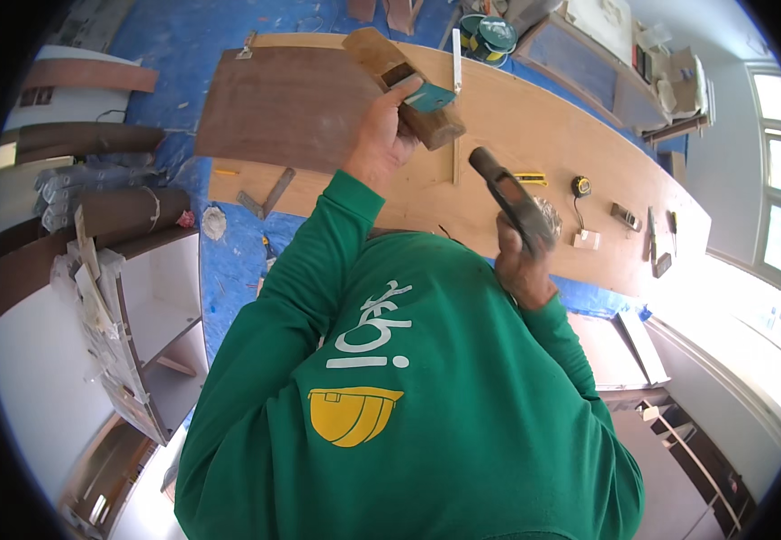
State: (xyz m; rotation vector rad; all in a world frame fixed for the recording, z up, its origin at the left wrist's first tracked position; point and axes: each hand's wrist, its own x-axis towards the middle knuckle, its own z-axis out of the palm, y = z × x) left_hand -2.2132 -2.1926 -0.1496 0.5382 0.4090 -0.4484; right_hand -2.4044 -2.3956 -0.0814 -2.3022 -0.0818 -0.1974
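My left hand (383, 133) grips a wooden hand plane (375, 54) above the workbench, with its long body tilted. A teal plate, apparently the plane's iron (431, 97), sticks out of the body near my thumb. My right hand (524, 270) is closed round a hammer (498, 180). Its dark head points up and left toward the plane, apart from it. The hammer's handle is mostly hidden and slightly blurred. Below both tools, a brown board (273, 108) lies on the left part of the pale wooden workbench (579, 135).
A clamp (246, 45) sits at the board's far left corner. On the bench lie a try square (267, 193), a yellow utility knife (529, 178), a tape measure (580, 186) and a small block plane (625, 216). Beyond stands a green bucket (489, 38). An open cabinet (161, 315) stands at left.
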